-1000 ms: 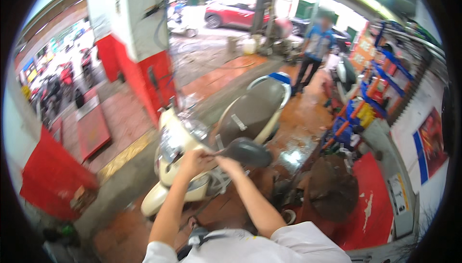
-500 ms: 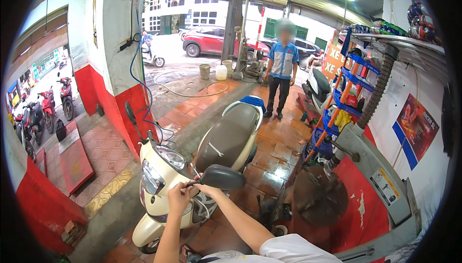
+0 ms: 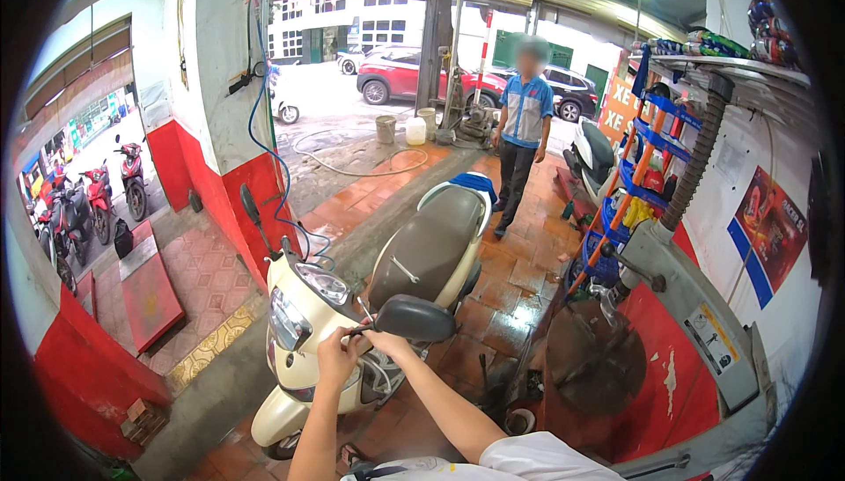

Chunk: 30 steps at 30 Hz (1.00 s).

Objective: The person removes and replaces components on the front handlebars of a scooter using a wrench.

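A cream scooter stands in front of me, its front turned toward me. Both my hands are at its handlebar, just below the black mirror. My left hand is closed with its fingertips on a slim dark part beside the handlebar. Close against it, my right hand is also closed; what its fingers hold is hidden by the hand and the mirror. A thin metal rod sticks up just above my fingers. On the brown seat lies a wrench, and a blue cloth rests at its rear.
A person in a blue and grey shirt stands beyond the scooter. At right are a blue and orange rack and a grey machine with a round dark plate. A red-and-white pillar with a blue hose stands left.
My view has shifted slightly, so the scene sits further right. The person beyond the scooter has stepped and turned. My hands stay at the same spot under the mirror.
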{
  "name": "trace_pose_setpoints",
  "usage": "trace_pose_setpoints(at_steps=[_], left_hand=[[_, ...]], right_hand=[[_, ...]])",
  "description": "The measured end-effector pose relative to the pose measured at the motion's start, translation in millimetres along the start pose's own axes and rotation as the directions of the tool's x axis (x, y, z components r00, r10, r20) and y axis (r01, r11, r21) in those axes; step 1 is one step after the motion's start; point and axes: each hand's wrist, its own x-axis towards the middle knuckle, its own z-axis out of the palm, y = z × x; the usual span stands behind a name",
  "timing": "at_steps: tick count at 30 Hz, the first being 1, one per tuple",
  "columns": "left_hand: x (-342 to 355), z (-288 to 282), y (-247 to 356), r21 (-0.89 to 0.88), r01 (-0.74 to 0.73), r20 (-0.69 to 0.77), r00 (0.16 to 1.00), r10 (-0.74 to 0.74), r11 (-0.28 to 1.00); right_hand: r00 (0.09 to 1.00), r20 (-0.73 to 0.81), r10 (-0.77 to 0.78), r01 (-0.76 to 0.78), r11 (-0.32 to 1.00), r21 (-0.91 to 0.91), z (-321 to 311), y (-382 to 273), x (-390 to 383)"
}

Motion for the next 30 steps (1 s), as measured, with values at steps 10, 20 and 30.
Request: trace_pose_setpoints(at_steps=[10,20,30], left_hand=[[3,-5,-10,-0.027,0.022,0.037,0.999,-0.021,0.999],[42,-26,-15,0.125,-0.016,0.277,0.961,-0.020,0.992],[89,-40,-33,-0.166,0.083,0.686,0.725,0.055,0.983]], right_hand=[[0.998,-0.052,0.043,-0.041,0.998,0.042,5,-7,-9],[0.999,0.038,0.038,-0.038,0.999,0.013,4,-2,-10],[0.962,-0.123,0.245,-0.208,0.945,0.253,-29,-56,-41]])
